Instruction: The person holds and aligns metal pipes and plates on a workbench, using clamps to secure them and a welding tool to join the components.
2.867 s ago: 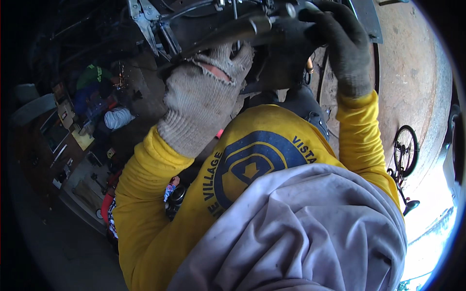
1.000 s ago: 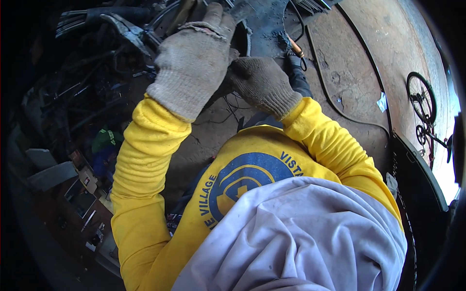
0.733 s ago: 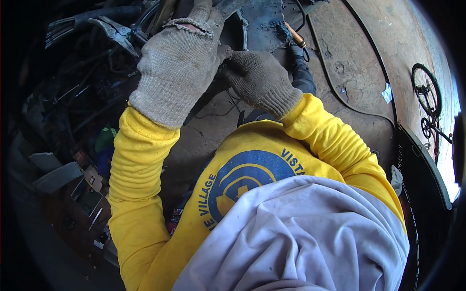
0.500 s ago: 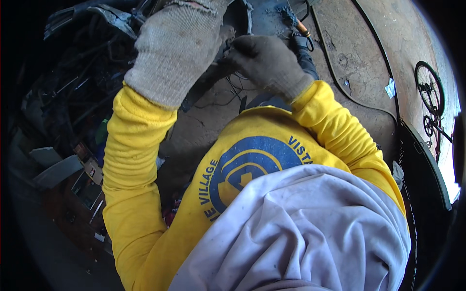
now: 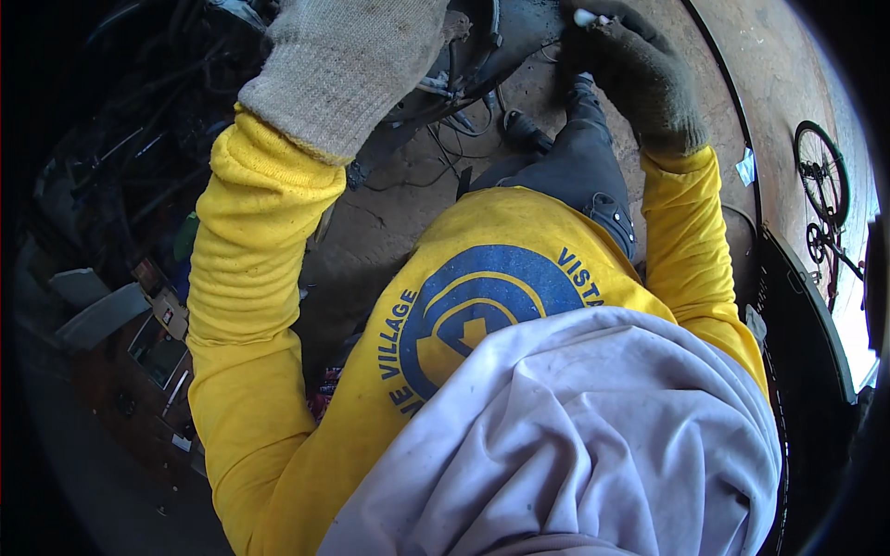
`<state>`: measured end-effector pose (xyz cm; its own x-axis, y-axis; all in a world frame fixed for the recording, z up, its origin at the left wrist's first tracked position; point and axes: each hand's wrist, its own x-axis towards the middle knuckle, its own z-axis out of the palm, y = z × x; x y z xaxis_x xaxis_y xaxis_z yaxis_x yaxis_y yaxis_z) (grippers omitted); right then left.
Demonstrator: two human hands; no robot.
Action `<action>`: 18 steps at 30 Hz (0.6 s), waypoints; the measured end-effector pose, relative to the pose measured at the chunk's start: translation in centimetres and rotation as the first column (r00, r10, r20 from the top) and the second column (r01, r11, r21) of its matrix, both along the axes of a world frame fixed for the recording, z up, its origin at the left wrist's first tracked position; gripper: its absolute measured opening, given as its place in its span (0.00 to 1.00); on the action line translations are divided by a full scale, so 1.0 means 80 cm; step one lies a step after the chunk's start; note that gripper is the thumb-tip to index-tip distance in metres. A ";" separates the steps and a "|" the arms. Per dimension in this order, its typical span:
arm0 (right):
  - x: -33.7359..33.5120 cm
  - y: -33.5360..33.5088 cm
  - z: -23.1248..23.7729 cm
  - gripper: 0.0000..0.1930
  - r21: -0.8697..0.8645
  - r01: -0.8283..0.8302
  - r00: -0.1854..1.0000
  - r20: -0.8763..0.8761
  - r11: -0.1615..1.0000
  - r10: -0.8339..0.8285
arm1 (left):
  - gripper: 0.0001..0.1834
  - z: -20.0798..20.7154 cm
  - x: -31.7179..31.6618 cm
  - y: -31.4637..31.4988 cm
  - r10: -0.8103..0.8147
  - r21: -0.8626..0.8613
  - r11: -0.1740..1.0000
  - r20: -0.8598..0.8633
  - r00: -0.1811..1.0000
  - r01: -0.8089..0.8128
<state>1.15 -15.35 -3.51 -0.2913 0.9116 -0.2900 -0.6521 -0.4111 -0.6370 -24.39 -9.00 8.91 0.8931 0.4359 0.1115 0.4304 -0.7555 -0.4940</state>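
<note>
Both my hands wear dirty knitted gloves. My left hand [image 5: 352,69], in a pale grey glove, is at the upper edge beside a dark metal part [image 5: 524,42] with cables. Its thumb tip shows, while the other fingers are hidden, so its grip is unclear. Out to the right of that part, my right hand [image 5: 644,79], in a darker glove, is closed with its fingers curled. A small white tip [image 5: 589,18] shows at those fingers; I cannot make out what it belongs to. Several thin cables [image 5: 454,107] hang below the metal part, between my hands.
Dark, tangled vehicle parts [image 5: 139,139] fill the upper left. Boxes and a pale curved panel [image 5: 107,315] lie farther down that side. A bicycle [image 5: 820,176] is at the far right, near a long dark panel [image 5: 816,315]. A black hose [image 5: 718,56] crosses the concrete floor.
My right hand has moved away from my left, up and to the right. The copper-coloured tool and its cord are out of sight near it. My left hand has shifted slightly upward.
</note>
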 end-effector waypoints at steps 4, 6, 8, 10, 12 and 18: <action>-0.022 -0.016 -0.025 0.12 -0.019 0.058 0.997 -0.047 0.998 -0.058 | 0.29 0.018 0.005 -0.010 0.016 0.187 0.982 -0.184 0.983 0.019; -0.036 -0.018 -0.015 0.11 -0.032 0.104 0.989 -0.105 0.994 -0.107 | 0.29 0.024 0.011 -0.011 0.095 0.157 0.986 -0.290 0.952 -0.051; -0.042 -0.020 0.003 0.11 -0.038 0.109 0.979 -0.168 0.993 -0.114 | 0.29 0.026 0.017 -0.009 0.204 -0.024 0.974 -0.338 0.919 -0.225; -0.043 -0.018 0.024 0.12 -0.130 0.003 0.970 -0.241 0.992 -0.035 | 0.29 0.026 0.015 -0.009 0.276 -0.152 0.922 -0.386 0.880 -0.356; -0.040 -0.015 0.042 0.14 -0.115 -0.117 0.987 -0.121 0.986 0.103 | 0.29 0.021 0.010 -0.005 0.271 -0.151 0.928 -0.351 0.896 -0.340; -0.078 -0.021 0.012 0.17 0.292 -0.250 0.785 0.620 0.923 0.016 | 0.27 0.007 0.000 -0.005 0.068 -0.026 0.997 -0.069 0.995 -0.070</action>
